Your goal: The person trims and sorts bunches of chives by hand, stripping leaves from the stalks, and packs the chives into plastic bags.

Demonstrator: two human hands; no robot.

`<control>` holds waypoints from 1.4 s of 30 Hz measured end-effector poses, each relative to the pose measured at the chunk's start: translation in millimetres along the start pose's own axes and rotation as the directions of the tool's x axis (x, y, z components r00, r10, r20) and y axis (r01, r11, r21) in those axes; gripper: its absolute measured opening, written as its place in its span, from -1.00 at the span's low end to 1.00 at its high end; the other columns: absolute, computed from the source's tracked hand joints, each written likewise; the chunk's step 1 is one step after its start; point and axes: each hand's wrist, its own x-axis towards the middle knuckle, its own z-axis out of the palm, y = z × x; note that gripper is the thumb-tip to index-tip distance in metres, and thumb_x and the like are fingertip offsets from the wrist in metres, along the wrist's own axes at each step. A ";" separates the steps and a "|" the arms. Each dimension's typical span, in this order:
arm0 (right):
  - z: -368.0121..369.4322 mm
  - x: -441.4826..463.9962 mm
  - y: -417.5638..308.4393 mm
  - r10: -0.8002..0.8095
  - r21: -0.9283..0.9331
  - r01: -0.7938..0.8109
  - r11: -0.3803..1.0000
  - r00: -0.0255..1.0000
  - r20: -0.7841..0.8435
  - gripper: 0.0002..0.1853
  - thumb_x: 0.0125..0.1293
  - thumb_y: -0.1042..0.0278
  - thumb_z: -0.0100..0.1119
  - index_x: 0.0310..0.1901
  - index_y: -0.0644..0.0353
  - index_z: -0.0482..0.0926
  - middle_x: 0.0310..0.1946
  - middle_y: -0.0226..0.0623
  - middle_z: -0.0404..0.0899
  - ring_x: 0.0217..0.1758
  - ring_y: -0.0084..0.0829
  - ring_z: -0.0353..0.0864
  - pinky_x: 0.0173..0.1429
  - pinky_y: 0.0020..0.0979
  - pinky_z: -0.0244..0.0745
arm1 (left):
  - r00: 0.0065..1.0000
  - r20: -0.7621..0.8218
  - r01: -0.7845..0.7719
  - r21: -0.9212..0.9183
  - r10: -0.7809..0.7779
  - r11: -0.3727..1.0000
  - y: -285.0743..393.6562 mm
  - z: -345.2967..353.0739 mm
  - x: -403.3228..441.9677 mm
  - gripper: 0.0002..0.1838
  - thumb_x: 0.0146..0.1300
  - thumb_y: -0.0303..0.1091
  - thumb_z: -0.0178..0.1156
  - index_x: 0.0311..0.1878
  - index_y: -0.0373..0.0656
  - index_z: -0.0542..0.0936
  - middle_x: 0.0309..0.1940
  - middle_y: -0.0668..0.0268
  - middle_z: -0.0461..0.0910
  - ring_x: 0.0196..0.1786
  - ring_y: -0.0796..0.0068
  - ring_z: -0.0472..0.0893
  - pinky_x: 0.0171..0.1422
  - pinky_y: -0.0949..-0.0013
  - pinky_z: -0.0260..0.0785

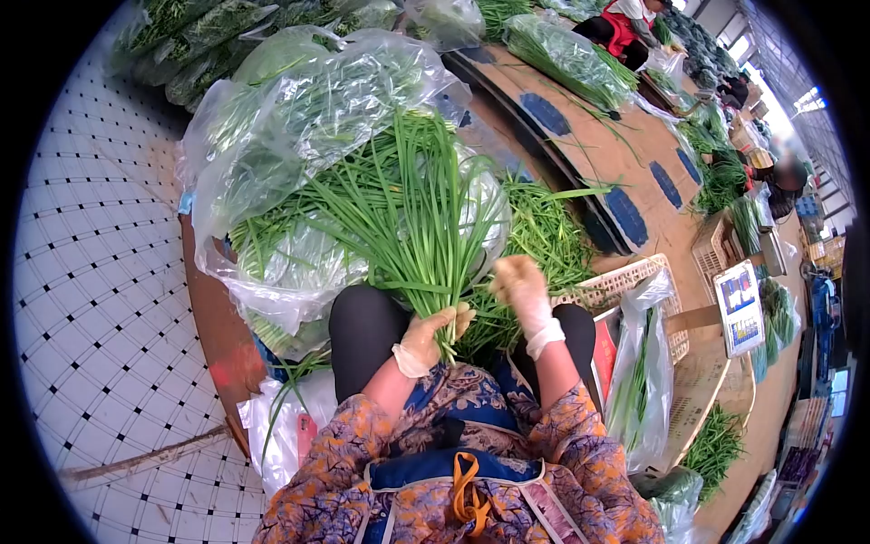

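Note:
My left hand (433,339), in a thin pale glove, is closed around the lower stems of a bunch of garlic chives (412,213). The long green leaves fan out above it, over my lap and onto the plastic bags. To the right of the bunch, my right hand (521,288) is raised in a similar glove. Its fingers are curled in, and I cannot make out whether anything is in them. Beneath and beyond it lies a loose heap of cut greens (548,231). Clear plastic bags (304,127) filled with greens rest in front of me.
A cream plastic crate (666,272) stands at my right, beside a bag of greens (634,381) and a scale display (739,308). Loose greens (716,449) lie farther right. A board with blue patches (544,113) stretches ahead. A person in a red vest (623,27) sits beyond.

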 end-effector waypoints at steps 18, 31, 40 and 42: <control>49.2 -42.1 20.1 -0.650 -0.620 0.729 0.289 0.625 0.433 -0.88 0.09 0.31 0.18 -0.43 0.09 0.45 -0.57 -0.33 0.48 -0.42 -0.29 0.55 -0.34 -0.35 0.46 | 1.000 -0.002 0.028 -0.176 -0.029 0.984 0.7 10.9 -15.0 -0.59 0.32 -0.04 0.00 0.01 -0.18 0.47 -0.27 0.29 0.54 -0.23 0.51 0.51 -0.16 0.45 0.37; 5.3 -6.9 16.7 -0.041 0.416 0.016 0.909 0.998 0.053 -0.79 0.33 0.29 0.02 -0.20 0.29 0.47 -0.50 -0.37 0.54 -0.53 -0.64 0.42 -0.44 -0.62 0.35 | 0.998 0.031 0.061 -0.110 -0.058 0.992 9.9 6.6 -18.9 -0.68 0.33 -0.17 -0.04 -0.11 -0.24 0.49 -0.54 0.42 0.46 -0.61 0.63 0.34 -0.52 0.56 0.19; 46.1 40.5 7.7 0.014 -0.361 0.035 0.932 0.991 0.133 -0.75 0.24 0.20 0.15 -0.29 0.26 0.54 -0.46 -0.29 0.58 -0.42 -0.48 0.53 -0.27 -0.40 0.44 | 0.995 -0.102 -0.008 -0.068 0.001 0.998 2.7 4.2 -13.8 -0.66 0.32 -0.13 -0.05 -0.12 -0.24 0.48 -0.32 0.23 0.60 -0.58 0.57 0.41 -0.52 0.53 0.29; 54.5 28.8 7.4 -0.241 -0.461 0.263 0.847 0.965 0.107 -0.78 0.21 0.23 0.17 -0.30 0.24 0.54 -0.44 -0.24 0.57 -0.38 -0.40 0.54 -0.23 -0.37 0.45 | 0.991 -0.130 0.012 -0.064 -0.020 0.998 3.6 1.8 -12.3 -0.66 0.31 -0.13 -0.05 -0.12 -0.23 0.47 -0.32 0.24 0.60 -0.58 0.57 0.42 -0.52 0.53 0.29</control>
